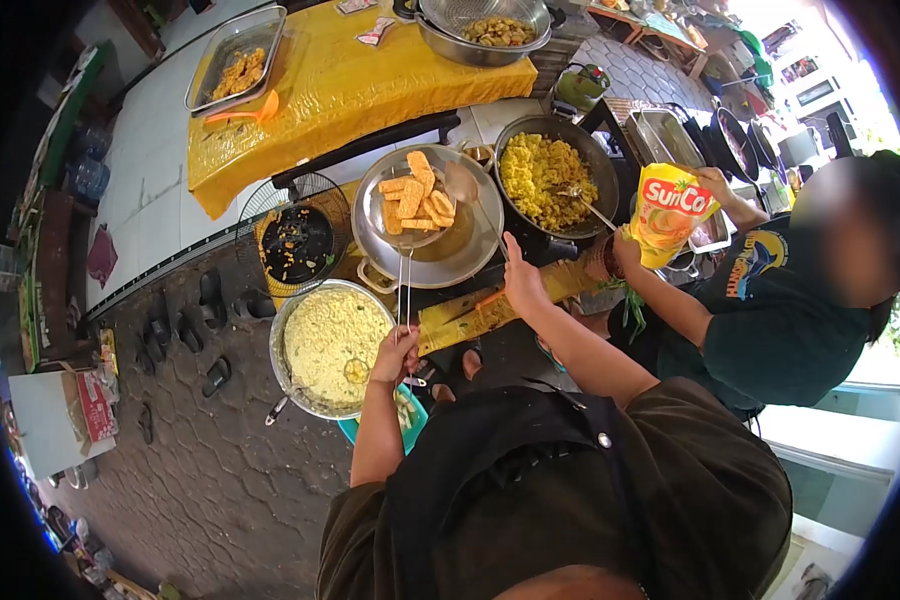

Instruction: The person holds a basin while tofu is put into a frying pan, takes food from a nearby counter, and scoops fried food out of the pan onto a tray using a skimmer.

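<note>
My left hand [395, 352] is closed around the long wire handle of a strainer [407, 262]. Its basket, heaped with golden-brown fried pieces [410, 205], is over a wide metal pan [470, 262] with oil in it. At the pan's right side, my right hand [523, 275] is closed on the handle of a metal spatula [462, 185], whose flat head is beside the fried pieces. Below the pan, near my left forearm, stands a large pot of pale yellow batter-like mixture [330, 340]. A teal basin [410, 420] is partly hidden under my left arm.
On the right, another person holds a yellow SunCo pouch [673, 215] beside a wok of yellow food [545, 185]. A black fan [295, 240] stands left of the pan. The yellow-covered table [370, 85] holds a glass dish [210, 85] and an orange spatula [255, 112].
</note>
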A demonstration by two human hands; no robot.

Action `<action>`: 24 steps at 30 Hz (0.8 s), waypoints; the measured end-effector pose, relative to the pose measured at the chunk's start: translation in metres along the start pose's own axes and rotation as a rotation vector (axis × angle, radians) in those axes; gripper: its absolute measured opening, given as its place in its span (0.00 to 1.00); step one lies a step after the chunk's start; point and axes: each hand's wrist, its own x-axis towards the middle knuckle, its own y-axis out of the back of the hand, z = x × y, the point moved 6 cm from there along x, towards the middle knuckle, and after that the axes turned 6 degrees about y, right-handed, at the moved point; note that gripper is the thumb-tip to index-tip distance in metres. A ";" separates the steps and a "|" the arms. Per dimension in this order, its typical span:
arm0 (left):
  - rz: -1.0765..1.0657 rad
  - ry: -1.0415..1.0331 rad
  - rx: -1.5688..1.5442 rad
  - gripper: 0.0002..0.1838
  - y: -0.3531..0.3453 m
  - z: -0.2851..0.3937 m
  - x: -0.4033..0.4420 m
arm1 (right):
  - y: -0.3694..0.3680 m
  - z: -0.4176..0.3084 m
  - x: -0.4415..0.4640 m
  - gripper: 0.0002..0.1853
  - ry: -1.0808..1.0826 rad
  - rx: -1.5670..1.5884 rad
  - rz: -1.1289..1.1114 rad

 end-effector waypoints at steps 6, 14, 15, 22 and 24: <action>0.016 0.045 -0.013 0.08 -0.003 -0.005 -0.005 | 0.026 -0.031 0.040 0.39 0.037 -0.232 0.036; -0.039 0.040 0.060 0.09 -0.007 0.009 -0.014 | 0.031 -0.037 0.050 0.37 0.334 -0.408 0.122; -0.041 0.041 0.045 0.09 -0.006 0.007 -0.017 | 0.035 -0.038 0.048 0.37 0.260 -0.421 0.059; -0.034 0.000 0.058 0.08 0.002 0.019 -0.015 | 0.036 -0.036 0.049 0.37 0.195 -0.424 0.084; -0.028 -0.018 0.078 0.08 0.005 0.022 -0.018 | 0.037 -0.033 0.054 0.36 0.141 -0.404 0.103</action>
